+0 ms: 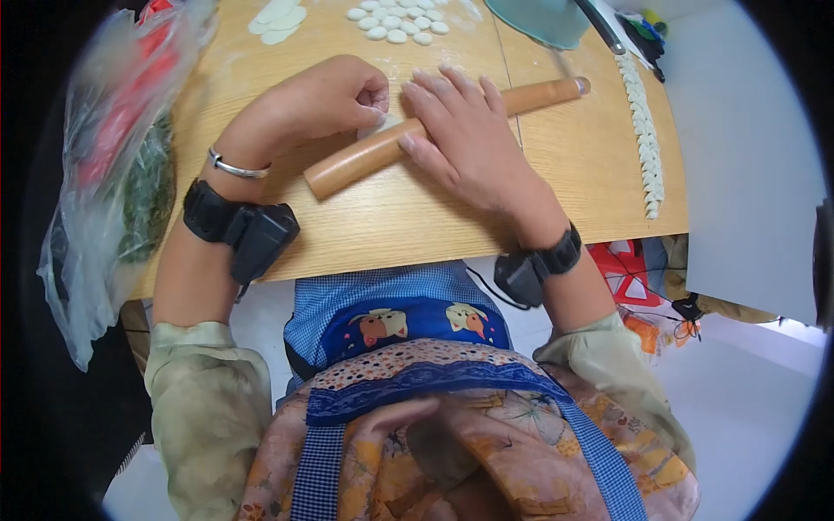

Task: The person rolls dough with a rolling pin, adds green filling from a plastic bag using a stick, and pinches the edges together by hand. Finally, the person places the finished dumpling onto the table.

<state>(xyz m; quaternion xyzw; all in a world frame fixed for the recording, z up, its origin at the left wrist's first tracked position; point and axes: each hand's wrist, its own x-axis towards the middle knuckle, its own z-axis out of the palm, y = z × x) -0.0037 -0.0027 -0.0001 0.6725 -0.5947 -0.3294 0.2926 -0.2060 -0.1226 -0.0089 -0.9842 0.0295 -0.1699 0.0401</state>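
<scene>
A wooden rolling pin [347, 167] lies at a slant on the table, its right end farther from me. My right hand [465, 139] rests flat across it, fingers stretched out past the far side and thumb on the near side. Partly under the pin is a small pale piece of dough [379, 129], much of it hidden. My left hand [343, 100] is curled closed and pinches the left edge of this dough. Farther back are several round dough pieces [397, 19] in a cluster and a stack of flat dough wrappers [278, 19].
Dusty with flour, the wooden table [417, 221] ends just before my apron [391, 304]. A plastic bag [95, 174] with greens sits at the left. A greenish bowl [547, 22], a dark handle [601, 26] and a row of small dough pieces [641, 130] are at the right.
</scene>
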